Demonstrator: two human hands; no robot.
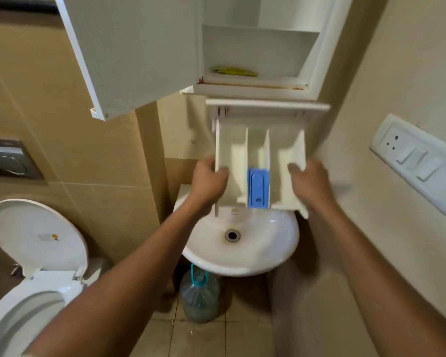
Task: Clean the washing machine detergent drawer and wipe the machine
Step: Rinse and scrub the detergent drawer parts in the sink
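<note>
left hand (pixel 207 180): bare, nothing worn on fingers or wrist | left forearm (pixel 139 266) behind it: bare, with a pale strip far back near the elbow, too blurred to identify | right hand (pixel 309 184): bare | right forearm (pixel 366 253) behind it: bare, uncovered to the frame edge

We note: detergent drawer (pixel 260 150) hides the back rim of the sink (pixel 242 269); toilet (pixel 36 228) cut off at the left and bottom edges; yellow item (pixel 233 71) on the cabinet shelf (pixel 276 70) too blurred to identify.

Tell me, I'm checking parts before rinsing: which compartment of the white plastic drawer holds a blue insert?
The middle compartment of the white plastic drawer: the blue plastic insert sits at its near end; the left compartment and right compartment are plain white.
</note>
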